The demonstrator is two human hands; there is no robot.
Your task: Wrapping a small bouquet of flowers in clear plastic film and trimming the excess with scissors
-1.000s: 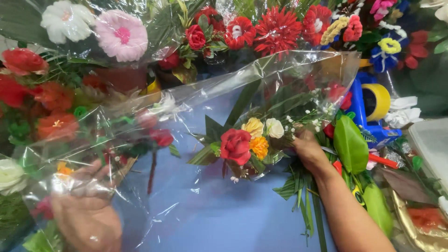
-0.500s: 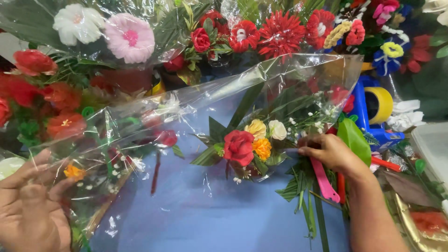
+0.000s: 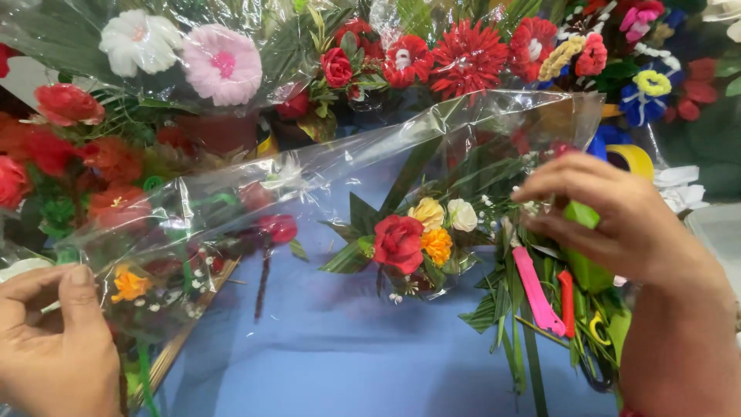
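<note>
A small bouquet [image 3: 409, 235] lies on the blue table [image 3: 347, 355]; it has a red rose, yellow, orange and white blooms and long green leaves. A clear cellophane sheet [image 3: 324, 174] stretches over it from lower left to upper right. My left hand [image 3: 54, 344] is at the bottom left, thumb and fingers pinched on the sheet's left end. My right hand [image 3: 606, 220] hovers over the bouquet's stems, fingertips closed at the sheet's right edge beside the small white sprigs. Under that hand lie a pink strip [image 3: 534, 292] and a red strip [image 3: 567, 303].
Wrapped bunches of red, pink and white artificial flowers [image 3: 224, 66] crowd the back and left side. A yellow tape roll [image 3: 637, 158] and blue and white pieces sit at the right. Scissors with green handles [image 3: 598, 332] lie near my right wrist.
My left hand went from lying flat and open to pinching the cellophane. My right hand rose off the bouquet stems to the sheet's edge, uncovering the pink and red strips.
</note>
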